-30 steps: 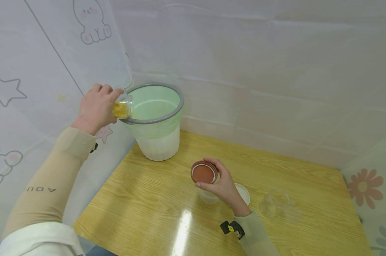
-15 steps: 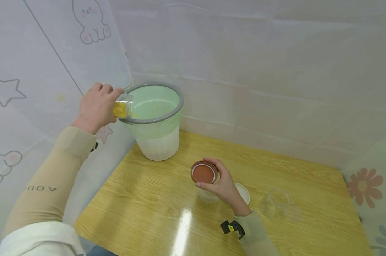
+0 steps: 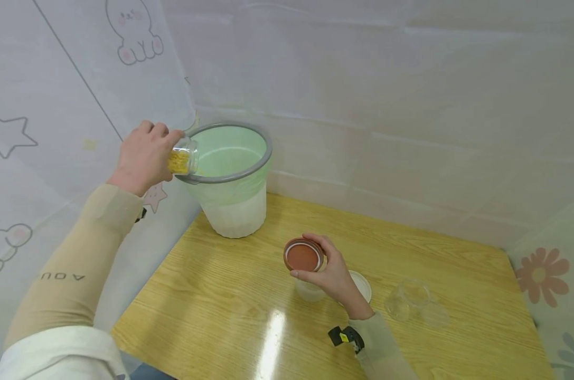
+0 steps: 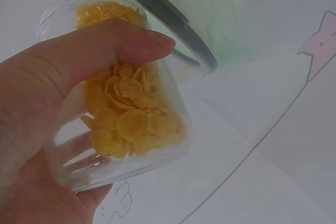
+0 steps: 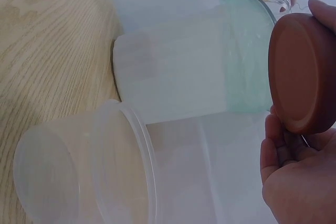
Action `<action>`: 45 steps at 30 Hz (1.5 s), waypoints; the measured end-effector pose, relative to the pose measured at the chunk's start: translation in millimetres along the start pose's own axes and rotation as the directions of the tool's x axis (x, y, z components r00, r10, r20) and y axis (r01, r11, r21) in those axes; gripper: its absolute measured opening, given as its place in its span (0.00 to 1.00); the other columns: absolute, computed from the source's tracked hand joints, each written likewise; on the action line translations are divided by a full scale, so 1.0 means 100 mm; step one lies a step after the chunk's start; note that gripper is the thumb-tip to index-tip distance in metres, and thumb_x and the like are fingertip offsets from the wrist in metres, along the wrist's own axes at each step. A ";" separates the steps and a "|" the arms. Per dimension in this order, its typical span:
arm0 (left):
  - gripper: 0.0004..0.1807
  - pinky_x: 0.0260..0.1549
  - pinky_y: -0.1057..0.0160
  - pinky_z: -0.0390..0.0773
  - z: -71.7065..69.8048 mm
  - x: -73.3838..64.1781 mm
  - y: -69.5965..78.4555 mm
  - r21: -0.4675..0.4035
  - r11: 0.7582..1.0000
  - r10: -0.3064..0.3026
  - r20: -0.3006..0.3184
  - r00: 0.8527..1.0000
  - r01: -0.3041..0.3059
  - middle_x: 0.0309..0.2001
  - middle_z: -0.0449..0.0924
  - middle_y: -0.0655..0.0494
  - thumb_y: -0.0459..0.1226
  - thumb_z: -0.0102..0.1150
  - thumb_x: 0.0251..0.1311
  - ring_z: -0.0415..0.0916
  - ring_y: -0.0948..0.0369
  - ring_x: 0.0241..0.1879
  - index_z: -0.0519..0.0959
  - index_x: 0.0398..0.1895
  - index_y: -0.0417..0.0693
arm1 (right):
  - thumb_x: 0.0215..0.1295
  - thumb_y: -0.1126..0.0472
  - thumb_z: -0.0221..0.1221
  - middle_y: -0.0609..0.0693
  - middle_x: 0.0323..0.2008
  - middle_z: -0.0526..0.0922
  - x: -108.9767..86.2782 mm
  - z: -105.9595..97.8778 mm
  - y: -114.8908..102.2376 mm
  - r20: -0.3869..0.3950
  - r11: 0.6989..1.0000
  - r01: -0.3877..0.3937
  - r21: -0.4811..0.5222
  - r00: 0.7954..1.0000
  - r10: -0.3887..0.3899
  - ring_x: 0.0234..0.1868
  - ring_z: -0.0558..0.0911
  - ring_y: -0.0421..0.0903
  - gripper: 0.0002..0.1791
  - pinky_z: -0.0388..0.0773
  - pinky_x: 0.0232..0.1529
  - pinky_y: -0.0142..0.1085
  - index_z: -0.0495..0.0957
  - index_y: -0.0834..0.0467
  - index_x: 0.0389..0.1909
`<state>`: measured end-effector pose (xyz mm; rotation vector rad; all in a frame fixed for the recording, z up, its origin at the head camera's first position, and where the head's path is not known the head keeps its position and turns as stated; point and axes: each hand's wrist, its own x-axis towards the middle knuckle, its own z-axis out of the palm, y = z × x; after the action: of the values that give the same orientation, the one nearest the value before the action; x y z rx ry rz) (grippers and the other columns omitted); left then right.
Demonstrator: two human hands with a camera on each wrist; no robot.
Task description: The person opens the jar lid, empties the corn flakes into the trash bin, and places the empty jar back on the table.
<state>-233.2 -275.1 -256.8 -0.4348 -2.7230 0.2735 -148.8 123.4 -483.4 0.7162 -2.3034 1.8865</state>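
Observation:
In the head view my left hand (image 3: 146, 158) grips a clear jar (image 3: 182, 158) of yellow flakes, tipped on its side with its mouth over the near-left rim of a bin (image 3: 236, 214). The left wrist view shows my thumb across the jar's wall and the flakes (image 4: 131, 121) heaped inside. A pale green liner (image 3: 232, 153) lines the bin, under a grey ring. My right hand (image 3: 333, 277) holds a reddish-brown jar lid (image 3: 302, 257) between thumb and fingers, its inside facing up. Below that hand stands a clear plastic tub (image 3: 309, 293), partly hidden.
A cream-coloured lid (image 3: 361, 287) lies on the wooden table (image 3: 210, 295) behind my right wrist. Farther right sits a clear container (image 3: 412, 298) with a clear disc beside it. Printed wall sheets (image 3: 344, 105) close in the table's back and sides.
The flakes in the tipped jar have shifted and look looser, with some yellow at its mouth half a second ago. Both hands keep nearly the same place.

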 end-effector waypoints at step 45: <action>0.40 0.47 0.39 0.73 -0.07 0.12 0.05 0.076 0.993 0.087 0.025 0.996 -0.089 0.42 0.73 0.33 0.24 0.74 0.36 0.67 0.36 0.45 0.74 0.61 0.36 | 0.51 0.70 0.77 0.63 0.62 0.73 -0.06 0.01 -0.30 0.019 1.000 -0.021 0.023 1.000 0.020 0.62 0.71 0.64 0.42 0.71 0.58 0.63 0.70 0.64 0.68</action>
<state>-240.2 -265.0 -248.0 -0.5334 -2.7075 0.4074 -130.9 120.8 -458.4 0.7182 -2.3119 1.9270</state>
